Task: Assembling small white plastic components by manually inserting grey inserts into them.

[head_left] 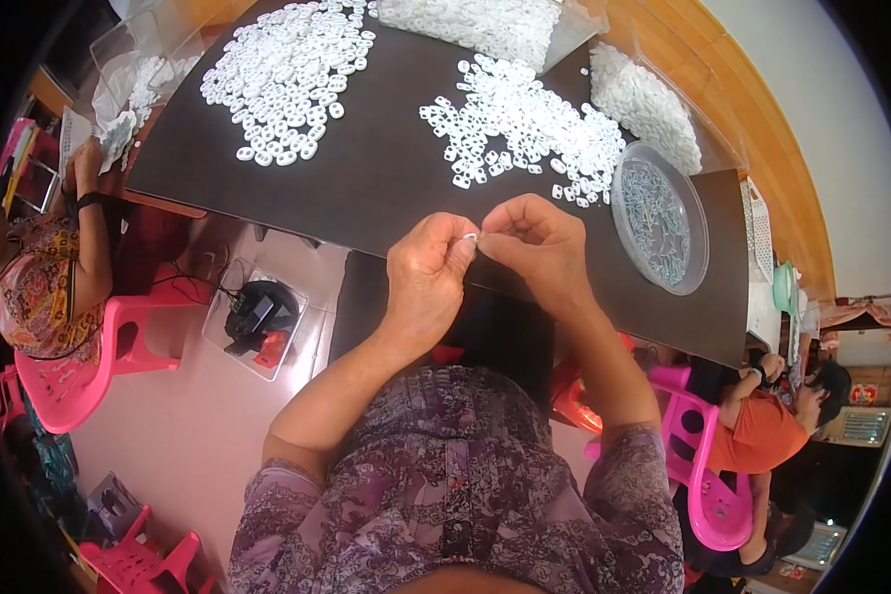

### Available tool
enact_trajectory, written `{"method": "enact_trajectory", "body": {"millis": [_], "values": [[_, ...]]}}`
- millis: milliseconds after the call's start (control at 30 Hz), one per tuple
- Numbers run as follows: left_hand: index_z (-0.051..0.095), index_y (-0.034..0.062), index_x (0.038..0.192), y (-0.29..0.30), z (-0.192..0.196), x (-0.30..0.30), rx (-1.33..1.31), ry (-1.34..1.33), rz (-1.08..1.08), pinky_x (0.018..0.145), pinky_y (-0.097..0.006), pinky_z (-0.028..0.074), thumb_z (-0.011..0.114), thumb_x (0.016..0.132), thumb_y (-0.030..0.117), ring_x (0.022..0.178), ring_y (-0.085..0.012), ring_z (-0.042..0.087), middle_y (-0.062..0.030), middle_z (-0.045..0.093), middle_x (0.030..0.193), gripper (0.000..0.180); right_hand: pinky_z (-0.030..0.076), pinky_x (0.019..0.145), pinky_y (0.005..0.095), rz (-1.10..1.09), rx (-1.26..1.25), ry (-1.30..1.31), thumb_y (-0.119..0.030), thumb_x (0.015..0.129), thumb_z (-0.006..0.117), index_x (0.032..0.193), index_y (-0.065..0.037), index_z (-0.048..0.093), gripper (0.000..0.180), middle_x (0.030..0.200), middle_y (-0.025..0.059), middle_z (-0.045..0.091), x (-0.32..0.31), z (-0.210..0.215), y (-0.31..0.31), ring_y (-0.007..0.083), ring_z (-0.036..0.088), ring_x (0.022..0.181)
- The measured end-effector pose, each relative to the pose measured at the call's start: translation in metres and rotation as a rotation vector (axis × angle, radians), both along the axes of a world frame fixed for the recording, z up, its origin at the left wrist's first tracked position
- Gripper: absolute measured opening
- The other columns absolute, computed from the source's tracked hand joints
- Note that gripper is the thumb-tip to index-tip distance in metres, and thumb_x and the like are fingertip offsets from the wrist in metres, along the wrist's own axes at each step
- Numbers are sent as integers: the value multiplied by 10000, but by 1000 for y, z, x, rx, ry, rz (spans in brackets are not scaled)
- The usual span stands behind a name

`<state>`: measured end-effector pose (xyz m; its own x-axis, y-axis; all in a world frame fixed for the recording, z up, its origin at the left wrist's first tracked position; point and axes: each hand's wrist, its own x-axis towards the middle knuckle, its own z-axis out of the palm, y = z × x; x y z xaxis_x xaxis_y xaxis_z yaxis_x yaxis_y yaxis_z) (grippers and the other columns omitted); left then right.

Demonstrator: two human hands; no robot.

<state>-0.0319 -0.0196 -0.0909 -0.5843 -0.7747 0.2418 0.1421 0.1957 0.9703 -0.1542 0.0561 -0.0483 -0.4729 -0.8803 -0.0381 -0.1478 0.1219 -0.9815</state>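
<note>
Both bare hands meet over the near edge of the dark brown table [376, 163]. Left hand [431, 259]: thumb and forefinger pinched close on a small white piece [471, 238], apparently plastic. Right hand [540, 247]: thumb and fingers drawn together right beside it; fingers hide whether they have hold of anything, so cannot tell. Progress, as judged: one piece in hand, plenty lying loose. Beyond the left hand, a broad heap of white oval two-holed plastic pieces [287, 74]; beyond the right, a scattered heap of small white plastic plates [540, 119]. Which heap, if either, is finished, unclear. Right of the plates, a round clear plastic dish [702, 243] of thin silvery metal screws or pins [655, 223]. A clear bag of white pieces [643, 104] backs the plates, limiting space there; the plates crowd the dish's near-left rim.
</note>
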Motion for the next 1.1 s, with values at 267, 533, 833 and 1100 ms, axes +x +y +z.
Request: {"method": "enact_trajectory", "body": {"millis": [267, 533, 833, 1100], "values": [[599, -8, 865, -5, 8, 9, 262, 56, -14, 534, -228, 409, 569, 832, -11, 611, -80, 513, -21, 574, 702, 45, 462, 685, 200, -26, -52, 1, 15, 768, 652, 897, 5, 616, 134, 817, 25, 625, 7, -4, -8, 73, 580, 746], [607, -23, 970, -7, 10, 12, 476, 84, -124, 543, -165, 423, 562, 884, 73, 644, -42, 520, -10, 608, 788, 136, 465, 691, 204, 32, -131, -67, 26, 809, 598, 902, 24, 605, 93, 825, 39, 629, 9, -6, -8, 73, 583, 749], [612, -15, 944, -2, 3, 0, 274, 70, -36, 528, -166, 411, 549, 884, 52, 632, -34, 504, 2, 599, 771, 109, 459, 658, 228, -52, -75, 211, 1, 840, 532, 860, 17, 550, 31, 761, 40, 588, 10, -18, -10, 91, 560, 716], [615, -20, 871, 2, 8, -3, 290, 66, 19, 534, -206, 424, 553, 841, -14, 603, -66, 513, -19, 600, 731, 69, 439, 654, 345, -88, -101, 419, -101, 829, 531, 804, -28, 547, 79, 733, 105, 543, 10, -23, -9, 258, 547, 698]]}}
